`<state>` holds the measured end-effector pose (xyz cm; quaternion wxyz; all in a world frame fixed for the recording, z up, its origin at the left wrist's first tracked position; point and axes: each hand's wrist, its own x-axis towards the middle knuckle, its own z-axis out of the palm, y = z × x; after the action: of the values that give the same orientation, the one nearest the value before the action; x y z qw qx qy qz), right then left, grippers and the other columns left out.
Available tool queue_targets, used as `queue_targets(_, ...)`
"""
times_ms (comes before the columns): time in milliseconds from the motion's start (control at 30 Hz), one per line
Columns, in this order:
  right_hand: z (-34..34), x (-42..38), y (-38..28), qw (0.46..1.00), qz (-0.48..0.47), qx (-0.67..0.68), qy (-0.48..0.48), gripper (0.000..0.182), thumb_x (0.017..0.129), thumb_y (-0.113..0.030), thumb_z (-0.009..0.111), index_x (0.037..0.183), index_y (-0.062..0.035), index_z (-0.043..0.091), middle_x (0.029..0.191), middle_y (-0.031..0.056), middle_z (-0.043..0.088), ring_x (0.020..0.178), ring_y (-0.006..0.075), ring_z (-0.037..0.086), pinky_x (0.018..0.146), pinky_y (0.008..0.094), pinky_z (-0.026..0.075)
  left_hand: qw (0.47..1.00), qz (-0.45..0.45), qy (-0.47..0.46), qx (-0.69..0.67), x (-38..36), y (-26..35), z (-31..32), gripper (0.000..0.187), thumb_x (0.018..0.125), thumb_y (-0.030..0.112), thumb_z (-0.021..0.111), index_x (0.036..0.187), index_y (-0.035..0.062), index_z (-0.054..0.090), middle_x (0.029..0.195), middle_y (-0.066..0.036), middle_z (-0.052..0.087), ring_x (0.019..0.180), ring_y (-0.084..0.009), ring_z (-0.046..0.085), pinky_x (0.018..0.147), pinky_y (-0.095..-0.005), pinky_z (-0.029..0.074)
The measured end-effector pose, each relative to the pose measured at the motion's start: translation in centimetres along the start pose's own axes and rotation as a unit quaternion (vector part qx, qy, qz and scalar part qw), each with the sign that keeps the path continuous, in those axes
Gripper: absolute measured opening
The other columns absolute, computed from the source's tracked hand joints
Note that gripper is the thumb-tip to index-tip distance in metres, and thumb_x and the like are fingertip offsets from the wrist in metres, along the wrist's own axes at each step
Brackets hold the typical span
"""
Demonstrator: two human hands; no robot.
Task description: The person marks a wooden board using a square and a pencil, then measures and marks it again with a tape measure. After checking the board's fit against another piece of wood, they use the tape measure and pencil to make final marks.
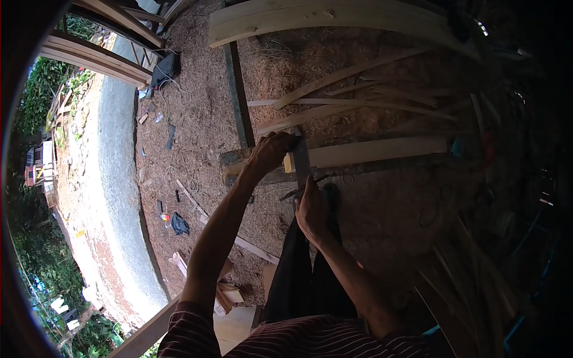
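In the head view, the left hand (271,150) has its fingers clenched round the far end of a dark, flat bar (301,158), and the right hand (311,210) grasps the near end, thumb along it, the other fingers partly hidden. The bar crosses a pale board (376,153) close to its left end, where a bright yellow patch (289,163) shows; whether bar and board touch, I cannot tell. One hand at each end probably keeps the bar level and evenly loaded. The board runs off to the right along a rough beam (230,169), which likely lifts it off the dirt to a handier height. A dark rail (239,98) meets the beam on the left, perhaps to brace it. Beyond lie thin strips (352,71) of wood, loosely crossed, and farther off a broad plank (310,19). The ground (200,113) is brown and littered with what look like shavings. On the left are a black bag (165,70), scattered scraps and a pale path (119,113) in hard sun, with greenery (39,101) past it. Offcuts (229,295) sit near the dark trousers (283,286); the right side sinks into shadow, its details unclear.
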<state>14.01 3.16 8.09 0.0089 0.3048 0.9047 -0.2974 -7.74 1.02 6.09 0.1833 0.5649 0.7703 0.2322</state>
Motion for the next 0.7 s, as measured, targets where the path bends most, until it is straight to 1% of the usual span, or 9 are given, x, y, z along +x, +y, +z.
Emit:
queue_targets(67, -0.1, 0.1, -0.1, 0.999, 0.020, 0.005, -0.028, 0.071, 0.085, -0.010, 0.060, 0.139, 0.0104, 0.018, 0.126, 0.0266, 0.046, 0.103, 0.0345, 0.053, 0.088, 0.0384, 0.047, 1.000, -0.011, -0.004, 0.000, 0.0, 0.2, -0.1, 0.032, 0.083, 0.006, 0.060, 0.115, 0.0100, 0.062, 0.108, -0.009, 0.063, 0.101, -0.0279, 0.060, 0.085, -0.0400, 0.050)
queue_targets(167, -0.1, 0.0, -0.1, 0.999, 0.020, 0.021, -0.019, 0.072, 0.085, -0.011, 0.060, 0.139, 0.0103, 0.018, 0.126, 0.0266, 0.045, 0.104, 0.0347, 0.053, 0.089, 0.0383, 0.047, 1.000, -0.012, 0.006, 0.016, 0.0, 0.5, -0.3, 0.030, 0.083, 0.006, 0.060, 0.113, 0.0102, 0.063, 0.108, -0.009, 0.064, 0.100, -0.0277, 0.061, 0.084, -0.0394, 0.051)
queue_targets(267, -0.4, 0.1, -0.3, 0.999, 0.027, 0.018, -0.028, 0.072, 0.085, -0.011, 0.060, 0.139, 0.0105, 0.018, 0.127, 0.0265, 0.045, 0.105, 0.0346, 0.053, 0.090, 0.0384, 0.046, 0.999, -0.042, -0.019, 0.009, 0.2, 1.0, -0.6, 0.029, 0.083, 0.005, 0.061, 0.112, 0.0096, 0.063, 0.108, -0.009, 0.064, 0.099, -0.0278, 0.061, 0.083, -0.0394, 0.051)
queue_targets(300, -0.5, 0.1, -0.4, 0.999, 0.027, 0.017, -0.028, 0.072, 0.085, -0.011, 0.060, 0.139, 0.0105, 0.018, 0.127, 0.0265, 0.045, 0.105, 0.0346, 0.053, 0.090, 0.0384, 0.046, 0.999, -0.030, -0.012, 0.000, 0.2, 0.9, -0.6, 0.029, 0.083, 0.005, 0.061, 0.111, 0.0091, 0.063, 0.107, -0.010, 0.065, 0.097, -0.0281, 0.062, 0.082, -0.0395, 0.052)
queue_targets(367, -0.7, 0.1, -0.6, 0.997, 0.047, 0.045, -0.040, 0.071, 0.084, -0.011, 0.063, 0.139, 0.0081, 0.022, 0.128, 0.0259, 0.046, 0.112, 0.0364, 0.051, 0.094, 0.0403, 0.044, 1.000, -0.019, -0.004, -0.010, 0.2, 0.8, -0.4, 0.028, 0.082, 0.005, 0.061, 0.110, 0.0085, 0.063, 0.106, -0.010, 0.065, 0.096, -0.0283, 0.063, 0.081, -0.0396, 0.052)
queue_targets(433, -0.4, 0.1, -0.5, 0.997, 0.045, 0.049, -0.034, 0.071, 0.084, -0.011, 0.063, 0.139, 0.0083, 0.022, 0.128, 0.0264, 0.045, 0.112, 0.0367, 0.050, 0.094, 0.0406, 0.044, 0.999, 0.020, 0.031, -0.009, 0.2, 0.9, -0.5, 0.028, 0.081, 0.004, 0.062, 0.108, 0.0074, 0.064, 0.103, -0.010, 0.066, 0.094, -0.0289, 0.063, 0.079, -0.0401, 0.053)
queue_targets(500, -0.3, 0.1, -0.3, 0.997, 0.044, 0.053, -0.027, 0.071, 0.084, -0.010, 0.063, 0.139, 0.0085, 0.022, 0.128, 0.0268, 0.045, 0.112, 0.0370, 0.050, 0.094, 0.0409, 0.044, 0.999, 0.011, 0.032, -0.009, 0.1, 1.2, -0.6, 0.027, 0.080, 0.004, 0.062, 0.106, 0.0068, 0.065, 0.103, -0.011, 0.066, 0.093, -0.0293, 0.063, 0.078, -0.0400, 0.053)
queue_targets(567, -0.4, 0.1, -0.2, 1.000, 0.016, 0.004, -0.025, 0.071, 0.084, -0.011, 0.060, 0.138, 0.0114, 0.020, 0.125, 0.0258, 0.047, 0.103, 0.0337, 0.054, 0.087, 0.0365, 0.049, 0.999, 0.004, 0.031, -0.006, 0.1, 1.4, -0.8, 0.026, 0.080, 0.003, 0.062, 0.105, 0.0062, 0.065, 0.102, -0.011, 0.066, 0.093, -0.0297, 0.064, 0.078, -0.0400, 0.053)
queue_targets(700, -0.2, -0.1, 0.4, 1.000, -0.012, -0.010, -0.011, 0.072, 0.083, -0.010, 0.061, 0.138, 0.0114, 0.020, 0.124, 0.0252, 0.048, 0.102, 0.0324, 0.055, 0.083, 0.0348, 0.051, 0.999, -0.023, 0.024, -0.029, 0.1, 1.4, -0.8, 0.025, 0.079, 0.001, 0.063, 0.104, 0.0057, 0.065, 0.101, -0.011, 0.066, 0.091, -0.0293, 0.064, 0.077, -0.0391, 0.054)
